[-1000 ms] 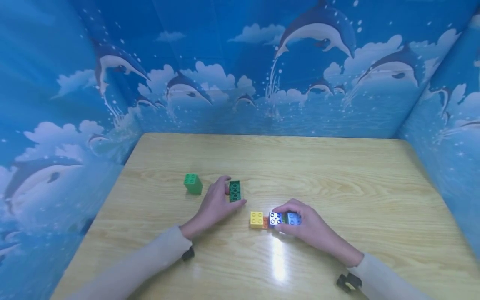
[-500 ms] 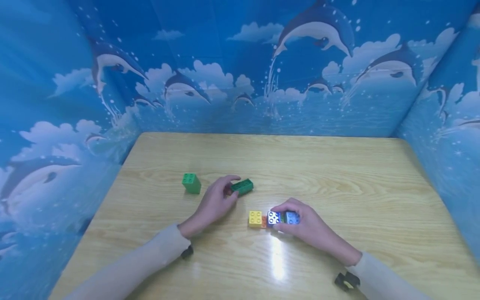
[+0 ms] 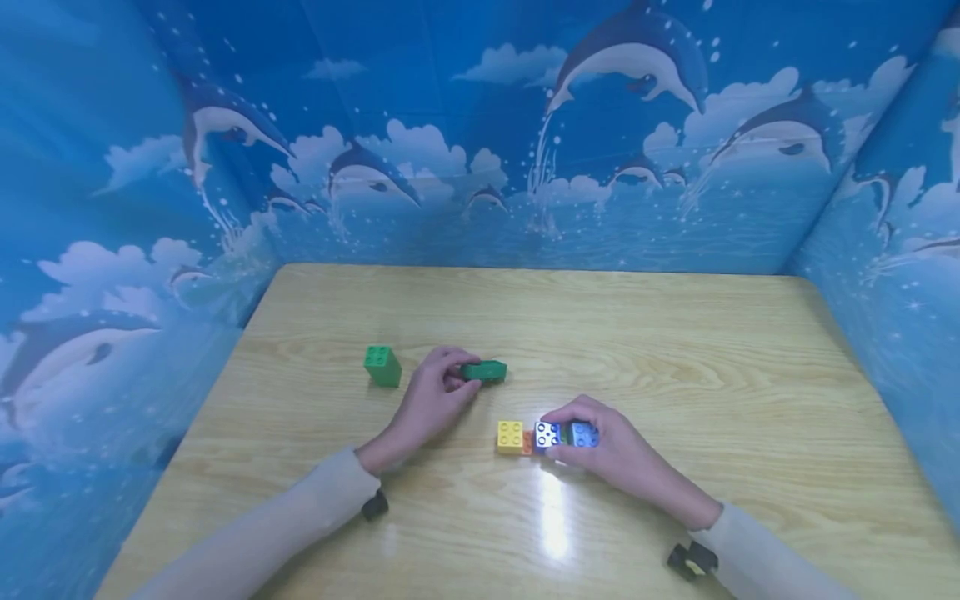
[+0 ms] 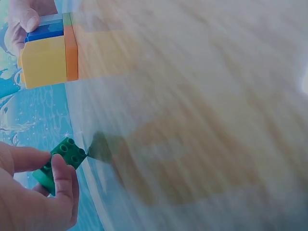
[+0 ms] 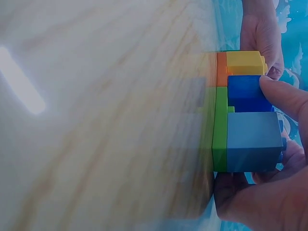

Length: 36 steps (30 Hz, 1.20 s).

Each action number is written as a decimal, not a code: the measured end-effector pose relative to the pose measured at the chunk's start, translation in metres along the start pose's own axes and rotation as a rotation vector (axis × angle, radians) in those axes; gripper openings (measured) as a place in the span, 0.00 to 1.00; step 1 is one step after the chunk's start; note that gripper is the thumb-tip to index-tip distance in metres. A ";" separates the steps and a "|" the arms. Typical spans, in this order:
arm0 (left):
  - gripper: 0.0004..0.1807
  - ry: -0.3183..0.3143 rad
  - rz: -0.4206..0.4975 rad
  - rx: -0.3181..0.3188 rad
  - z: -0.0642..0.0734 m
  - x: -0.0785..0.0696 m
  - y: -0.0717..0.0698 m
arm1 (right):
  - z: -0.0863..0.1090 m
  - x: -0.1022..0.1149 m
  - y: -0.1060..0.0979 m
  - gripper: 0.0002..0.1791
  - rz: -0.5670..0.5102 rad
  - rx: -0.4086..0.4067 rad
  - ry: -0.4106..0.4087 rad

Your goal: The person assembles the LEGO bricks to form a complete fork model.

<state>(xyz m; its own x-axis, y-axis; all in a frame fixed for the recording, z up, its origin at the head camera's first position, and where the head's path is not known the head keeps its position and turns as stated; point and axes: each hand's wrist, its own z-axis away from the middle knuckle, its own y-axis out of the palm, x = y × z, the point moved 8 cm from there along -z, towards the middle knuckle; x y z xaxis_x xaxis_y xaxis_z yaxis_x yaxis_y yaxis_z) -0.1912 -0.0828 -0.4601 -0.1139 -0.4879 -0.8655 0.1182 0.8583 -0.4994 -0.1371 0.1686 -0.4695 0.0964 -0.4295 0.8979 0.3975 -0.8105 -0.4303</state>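
**Dark green brick (image 3: 490, 371) held in left hand (image 3: 435, 393); brick row under right hand (image 3: 611, 446)**

Left hand: fingers narrow, thumb and fingertips pinching the dark green brick, which is tilted, a corner at or just above the table (image 3: 675, 350); contact cannot be confirmed. Seen from the head, it lies between 10 and 11 o'clock of the row. Right hand: fingers curled round the row, a digit against the dark blue brick (image 3: 547, 435). Yellow brick (image 3: 510, 437) at 9 o'clock of that, light blue brick (image 3: 585, 435) at 3; orange plate (image 5: 222, 70) and light green plate (image 5: 220, 130) beneath. Bright green block (image 3: 383, 367) stands upright at 9 o'clock of the left hand's brick.
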 end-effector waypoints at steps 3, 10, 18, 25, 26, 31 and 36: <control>0.19 0.003 -0.008 0.003 -0.001 -0.002 0.000 | 0.000 0.000 0.000 0.22 0.002 0.001 -0.002; 0.17 0.037 0.043 0.034 -0.005 -0.001 0.004 | -0.001 -0.001 0.000 0.22 0.003 0.014 -0.002; 0.28 -0.023 0.021 0.079 -0.010 0.003 0.010 | -0.001 -0.002 0.000 0.21 0.012 0.016 -0.004; 0.29 -0.046 0.041 0.136 -0.014 0.003 0.018 | 0.000 -0.002 -0.002 0.21 0.012 0.014 -0.003; 0.28 -0.046 0.041 0.143 -0.015 0.003 0.020 | 0.000 -0.003 -0.002 0.21 0.012 0.013 -0.001; 0.24 -0.028 0.010 0.180 -0.021 0.001 0.024 | -0.001 -0.003 -0.001 0.21 0.013 0.012 0.004; 0.20 0.010 -0.101 0.178 -0.029 -0.002 0.028 | -0.002 -0.003 0.000 0.22 -0.001 0.021 -0.004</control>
<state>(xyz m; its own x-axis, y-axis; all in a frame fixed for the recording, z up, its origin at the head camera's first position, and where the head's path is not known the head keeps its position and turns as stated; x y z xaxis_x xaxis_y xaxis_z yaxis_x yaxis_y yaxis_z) -0.2160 -0.0530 -0.4714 -0.1436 -0.5674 -0.8108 0.2785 0.7630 -0.5833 -0.1390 0.1695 -0.4726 0.0993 -0.4272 0.8987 0.4169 -0.8022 -0.4274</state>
